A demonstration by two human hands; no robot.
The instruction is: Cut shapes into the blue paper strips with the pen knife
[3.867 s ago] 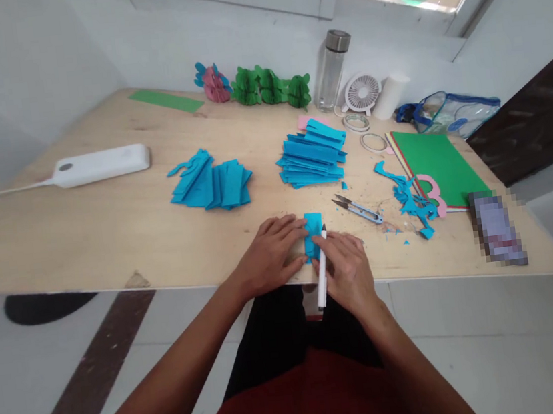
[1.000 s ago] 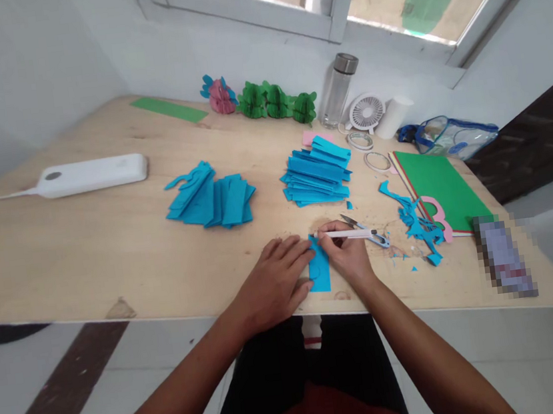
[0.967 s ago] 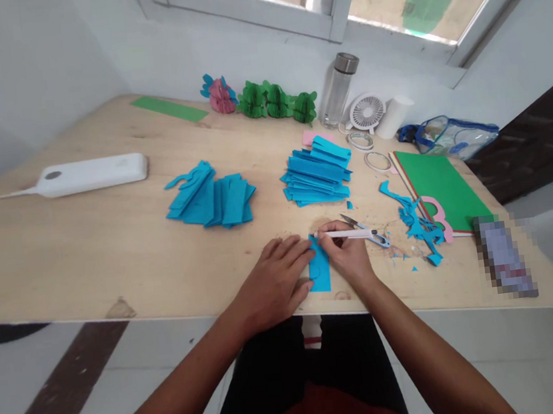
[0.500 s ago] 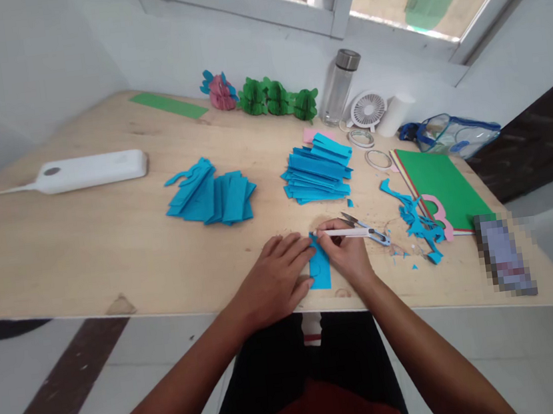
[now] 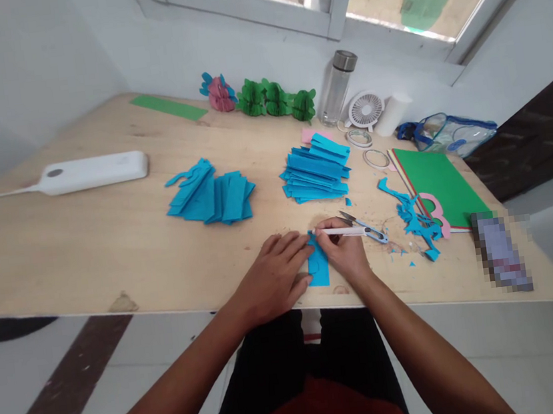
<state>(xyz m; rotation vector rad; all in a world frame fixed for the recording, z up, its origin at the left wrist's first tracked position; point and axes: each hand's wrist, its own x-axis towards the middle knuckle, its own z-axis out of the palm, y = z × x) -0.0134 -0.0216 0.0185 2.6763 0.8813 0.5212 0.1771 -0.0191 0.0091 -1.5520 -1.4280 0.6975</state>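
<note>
A small blue paper strip (image 5: 319,272) lies near the table's front edge, with a curved line drawn on it. My left hand (image 5: 282,273) rests flat beside it, fingers stretched onto its left side. Pinched in my right hand (image 5: 345,249) is a white pen (image 5: 344,231), its tip end at the strip's upper part; the exact contact is hidden by my fingers. Just past my right hand lie scissors (image 5: 376,233), partly covered by the hand and pen.
Folded blue paper stacks lie ahead (image 5: 315,172) and to the left (image 5: 212,195). Blue scraps (image 5: 413,217) and green sheets (image 5: 447,179) are at right. Behind stand green paper shapes (image 5: 276,97), a bottle (image 5: 337,89) and a fan (image 5: 366,110). A white power strip (image 5: 95,172) lies left.
The view has shifted slightly. Both hands keep nearly the same place on the blue strip, and the pen remains in my right hand.
</note>
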